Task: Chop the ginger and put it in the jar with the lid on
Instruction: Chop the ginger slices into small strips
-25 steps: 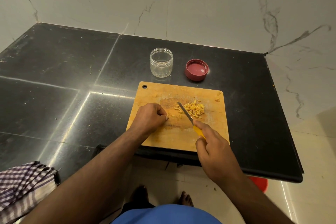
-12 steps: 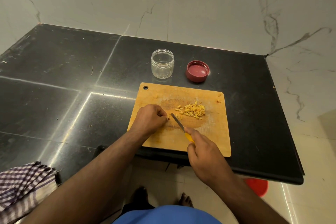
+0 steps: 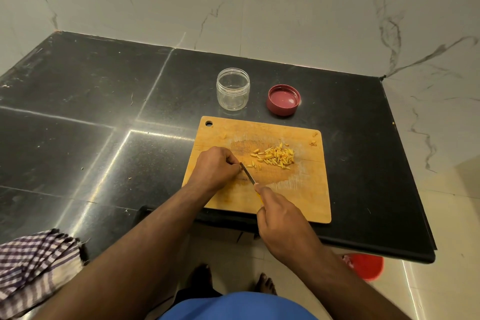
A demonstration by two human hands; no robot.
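The chopped ginger [image 3: 275, 156] lies in a loose pile on the wooden cutting board [image 3: 306, 189], toward its far right part. Just left of the pile, the left hand [image 3: 217, 167] rests on the board with fingers curled; whatever they pin is hidden. The right hand [image 3: 281, 212] has its grip closed round the knife [image 3: 248, 176], blade angled toward the left fingers. Beyond the board, on the black tabletop [image 3: 78, 112], stand the clear jar [image 3: 233, 89] and, right of it, the red lid [image 3: 283, 100], upturned.
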